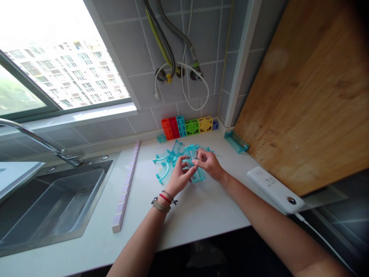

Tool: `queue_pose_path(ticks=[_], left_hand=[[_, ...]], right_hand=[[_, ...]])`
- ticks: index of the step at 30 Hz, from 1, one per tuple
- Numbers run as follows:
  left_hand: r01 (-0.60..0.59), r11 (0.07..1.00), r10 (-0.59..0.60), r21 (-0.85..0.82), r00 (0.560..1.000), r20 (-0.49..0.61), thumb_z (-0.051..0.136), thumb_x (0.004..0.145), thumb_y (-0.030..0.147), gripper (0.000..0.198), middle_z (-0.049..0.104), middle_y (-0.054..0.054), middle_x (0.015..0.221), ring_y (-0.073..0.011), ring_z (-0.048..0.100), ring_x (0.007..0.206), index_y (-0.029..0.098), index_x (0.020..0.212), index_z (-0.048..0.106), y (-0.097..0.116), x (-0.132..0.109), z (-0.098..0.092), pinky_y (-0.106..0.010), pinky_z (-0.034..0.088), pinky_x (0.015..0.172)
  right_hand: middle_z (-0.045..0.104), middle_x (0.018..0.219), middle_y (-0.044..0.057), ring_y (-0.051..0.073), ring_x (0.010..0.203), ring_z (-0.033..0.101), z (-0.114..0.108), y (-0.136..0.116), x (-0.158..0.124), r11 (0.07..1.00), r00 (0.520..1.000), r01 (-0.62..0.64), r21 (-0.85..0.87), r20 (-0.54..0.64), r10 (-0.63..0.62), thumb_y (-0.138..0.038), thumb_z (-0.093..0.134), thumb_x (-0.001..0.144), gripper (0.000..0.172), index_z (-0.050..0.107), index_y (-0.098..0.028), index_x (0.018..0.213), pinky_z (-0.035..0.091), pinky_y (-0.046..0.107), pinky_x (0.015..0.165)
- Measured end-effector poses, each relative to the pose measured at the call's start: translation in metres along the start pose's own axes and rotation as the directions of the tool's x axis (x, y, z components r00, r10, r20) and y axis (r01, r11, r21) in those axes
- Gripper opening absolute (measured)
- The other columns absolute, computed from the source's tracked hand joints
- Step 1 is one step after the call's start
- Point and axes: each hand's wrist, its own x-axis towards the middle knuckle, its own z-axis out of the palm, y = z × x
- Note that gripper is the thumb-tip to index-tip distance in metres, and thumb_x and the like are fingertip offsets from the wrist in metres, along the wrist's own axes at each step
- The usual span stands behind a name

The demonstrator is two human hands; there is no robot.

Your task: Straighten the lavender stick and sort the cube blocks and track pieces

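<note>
My left hand (pixel 182 176) and my right hand (pixel 210 164) meet over a pile of see-through teal plastic pieces. Both have curled fingers, with thumbs and fingertips pinched close together. Whatever lies between the fingertips is too small or too clear to make out. Right beneath them is a straight teal track piece (pixel 198 177), partly covered by the fingers. Curved teal track pieces (pixel 164 172) spread out to the left of my left hand, and more teal ends stick out behind my right hand.
Red blocks (pixel 170 129), a blue block (pixel 181 126), green blocks (pixel 192 127) and yellow blocks (pixel 205 124) line the wall. A teal channel piece (pixel 236 142) leans near a wooden board (pixel 305 84). At right lies a white power bank (pixel 275 189); left are a lilac strip (pixel 127 188) and a sink (pixel 95 207).
</note>
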Motion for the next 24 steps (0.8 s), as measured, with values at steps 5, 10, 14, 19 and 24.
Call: queue_pose_path(ticks=[5,10,14,19,24], left_hand=[[-0.061,0.998,0.060,-0.028,0.998,-0.029,0.070,0.087,0.035,0.039,0.054,0.007,0.076,-0.0100,0.062,0.058,0.024,0.116,0.045,-0.005,0.003,-0.005,-0.023,0.053,0.057],[-0.052,0.983,0.044,-0.176,0.998,-0.050,0.059,0.076,0.022,0.040,0.056,0.006,0.082,-0.0091,0.057,0.056,0.027,0.112,0.042,0.000,0.004,-0.012,-0.028,0.057,0.059],[-0.069,0.967,0.052,-0.245,0.996,-0.075,0.053,0.072,0.021,0.040,0.055,0.003,0.083,-0.0090,0.052,0.055,0.027,0.110,0.043,0.008,0.004,-0.019,-0.023,0.049,0.050],[-0.186,0.975,0.134,-0.124,0.931,-0.341,0.058,0.078,0.025,0.028,0.058,0.002,0.088,-0.0077,0.051,0.055,0.025,0.103,0.046,0.004,0.009,-0.026,-0.020,0.045,0.048],[-0.152,0.978,0.205,0.140,0.800,-0.564,0.060,0.086,0.036,0.024,0.068,-0.006,0.101,-0.0099,0.055,0.059,0.021,0.105,0.056,-0.003,0.013,-0.034,-0.022,0.046,0.050]], right_hand=[[0.045,0.072,-0.004,0.015,0.069,0.045,0.004,0.000,0.000,1.000,1.000,-0.003,0.004,0.029,0.003,-0.033,0.074,0.074,0.032,0.045,-0.023,0.066,0.041,0.026,0.065],[0.045,0.073,-0.005,0.014,0.061,0.050,0.002,0.002,0.000,0.940,0.980,-0.199,0.277,0.086,0.181,-0.025,0.069,0.069,0.028,0.041,-0.024,0.069,0.042,0.026,0.056],[0.052,0.075,-0.004,0.016,0.062,0.059,0.002,0.000,-0.001,0.809,0.925,-0.370,0.458,0.264,0.273,-0.025,0.070,0.067,0.027,0.044,-0.024,0.076,0.046,0.027,0.054],[0.062,0.102,0.003,0.020,0.081,0.070,-0.003,0.005,0.004,0.951,0.980,-0.175,0.253,-0.045,0.193,-0.031,0.074,0.073,0.025,0.053,-0.023,0.081,0.057,0.036,0.075],[0.069,0.115,0.010,0.028,0.114,0.066,-0.012,0.024,0.011,0.972,0.940,-0.004,-0.234,-0.333,-0.076,-0.034,0.072,0.077,0.018,0.064,-0.022,0.088,0.049,0.045,0.104]])
